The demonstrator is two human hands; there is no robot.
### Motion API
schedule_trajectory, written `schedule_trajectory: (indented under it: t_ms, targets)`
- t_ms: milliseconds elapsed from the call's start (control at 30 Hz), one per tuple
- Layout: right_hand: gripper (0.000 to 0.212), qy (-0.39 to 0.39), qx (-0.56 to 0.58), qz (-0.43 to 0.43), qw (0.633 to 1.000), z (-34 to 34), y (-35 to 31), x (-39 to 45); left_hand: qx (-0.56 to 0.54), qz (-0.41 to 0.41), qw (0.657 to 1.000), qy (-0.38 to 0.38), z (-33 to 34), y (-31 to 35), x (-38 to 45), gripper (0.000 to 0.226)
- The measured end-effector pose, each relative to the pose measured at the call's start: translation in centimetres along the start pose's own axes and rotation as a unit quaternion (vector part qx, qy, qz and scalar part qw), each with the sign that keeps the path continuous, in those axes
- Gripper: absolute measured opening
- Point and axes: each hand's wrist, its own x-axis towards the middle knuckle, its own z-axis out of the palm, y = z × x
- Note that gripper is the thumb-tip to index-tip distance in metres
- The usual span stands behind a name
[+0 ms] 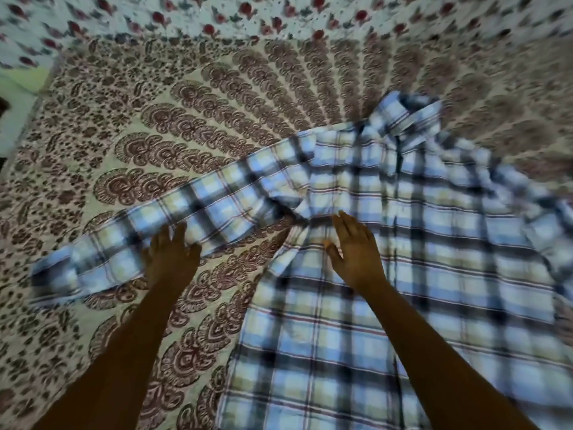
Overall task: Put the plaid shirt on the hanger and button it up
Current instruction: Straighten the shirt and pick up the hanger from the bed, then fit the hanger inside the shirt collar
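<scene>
The blue, white and yellow plaid shirt (403,243) lies spread front-up on the bed, collar (412,119) toward the far right. Its left sleeve (173,218) stretches out across the bedspread to the left. My left hand (170,252) rests on the lower edge of that sleeve with its fingers laid over the cloth. My right hand (356,249) lies flat, fingers straight, on the shirt's body near the armpit. No hanger is in view. The picture is motion-blurred.
A cream bedspread (155,135) printed with brown paisley fans covers the bed. A white cloth with red flowers (217,17) lies along the far edge. The bed's left edge and a strip of floor show at the left (15,103).
</scene>
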Motion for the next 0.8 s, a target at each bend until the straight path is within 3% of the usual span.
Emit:
schedule_trajectory:
  t_ms: [333,467,667,800]
  targets:
    - [0.073,0.076,0.042,0.1,0.991,-6.8,16.7,-6.7,-0.154,0.192,0.969,0.017,4.8,23.4,-8.5,0.044]
    - [0.067,0.104,0.041,0.154,0.982,-10.4,26.3,-10.9,-0.138,0.225,0.964,-0.012,8.8,33.9,-13.2,0.04]
    - [0.057,0.181,0.011,0.237,0.955,-16.0,39.8,-16.4,-0.159,0.288,0.943,-0.052,14.5,47.1,-18.8,0.069]
    - [0.061,0.205,-0.002,0.286,0.936,-17.8,47.2,-18.8,-0.149,0.329,0.927,-0.1,17.8,55.2,-21.7,0.069]
